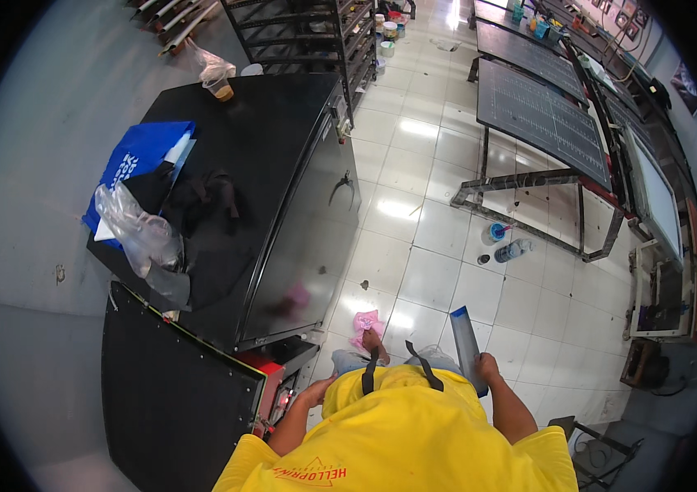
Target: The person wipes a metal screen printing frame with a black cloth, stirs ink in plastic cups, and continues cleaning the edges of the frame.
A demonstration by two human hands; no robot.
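Note:
My right hand [487, 368] is closed around the lower part of a long, flat grey tool [466, 344] with a blue end; its exact kind is not clear. The tool points away from me, upright over the tiled floor beside my right leg. My left hand [316, 392] lies against my left side at the edge of the yellow shirt, fingers stretched out, holding nothing visible. In front of my legs a bare foot [374, 344] shows next to a crumpled pink plastic bag or cloth [365, 323] on the floor.
To my left stands a black cabinet [283, 123] bearing a blue bag [131, 160], clear plastic [139, 234] and dark cloth. A bottle [514, 250] and a blue container [495, 232] stand ahead on the floor. Printing tables [541, 115] and a framed screen [653, 193] line the right.

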